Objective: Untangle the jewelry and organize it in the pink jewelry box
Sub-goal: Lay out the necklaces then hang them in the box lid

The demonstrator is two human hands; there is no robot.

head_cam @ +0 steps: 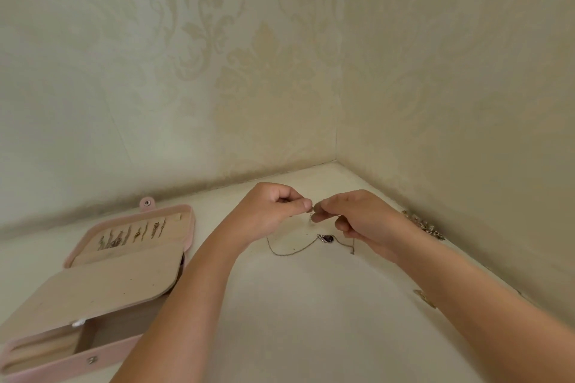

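Observation:
A thin chain necklace [289, 251] with a dark purple pendant [327, 238] hangs in a loop just above the cream table top. My left hand [270, 211] and my right hand [357, 218] are raised close together and each pinches an end of the chain near a small silvery clasp [311, 215]. The pink jewelry box [93, 283] lies open at the left, its beige inner flap folded out and several earrings [130, 235] lined up in its lid.
A heap of gold-coloured jewelry [424, 224] lies against the right wall behind my right wrist. Another small gold piece [424, 298] lies by my right forearm. Patterned walls meet in a corner close behind my hands.

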